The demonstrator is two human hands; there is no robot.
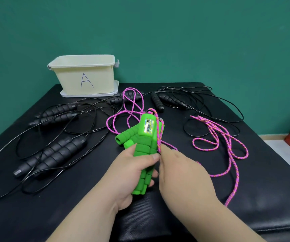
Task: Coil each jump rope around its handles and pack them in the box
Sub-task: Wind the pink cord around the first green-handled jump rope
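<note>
Green foam handles (145, 145), one bearing a small counter window, stand bunched and tilted in the grip of my left hand (132, 172). Their pink cord (224, 137) runs down alongside them to my right hand (181, 172), which pinches it; the rest sprawls in loose loops on both sides. I count four black jump ropes (53, 156) lying uncoiled, handles paired. The cream box (85, 75), marked A, sits open at far left.

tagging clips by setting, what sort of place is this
Probably an indoor work station set up for this job, not a gym: a black padded table against a plain green wall, a box marked A, and several jump ropes spread out loose.
</note>
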